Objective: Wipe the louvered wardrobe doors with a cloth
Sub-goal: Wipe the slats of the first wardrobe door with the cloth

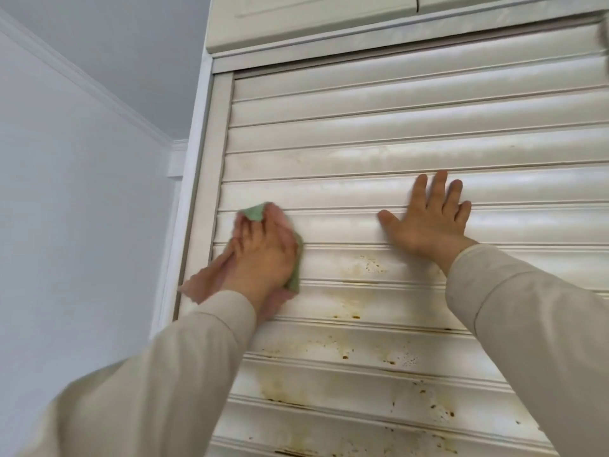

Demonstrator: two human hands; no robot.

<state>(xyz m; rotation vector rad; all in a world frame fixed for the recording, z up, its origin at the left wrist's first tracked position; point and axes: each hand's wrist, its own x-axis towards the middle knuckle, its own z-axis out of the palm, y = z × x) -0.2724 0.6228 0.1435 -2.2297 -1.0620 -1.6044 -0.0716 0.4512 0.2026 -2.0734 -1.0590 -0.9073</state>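
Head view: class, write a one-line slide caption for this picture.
Left hand presses a green-and-pink cloth on the stained louvered door; right hand rests flat beside it.

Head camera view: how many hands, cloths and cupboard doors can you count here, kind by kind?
Bare hands: 2, the left hand pressing the cloth, the right hand flat on the slats
Green and pink wiping cloth: 1
White louvered wardrobe door: 1
Plain cream upper cabinet doors: 2, both cut off by the frame
Total: 6

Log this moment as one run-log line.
left hand: presses cloth on louvered door | right hand: flat on slat | stains below: unwiped
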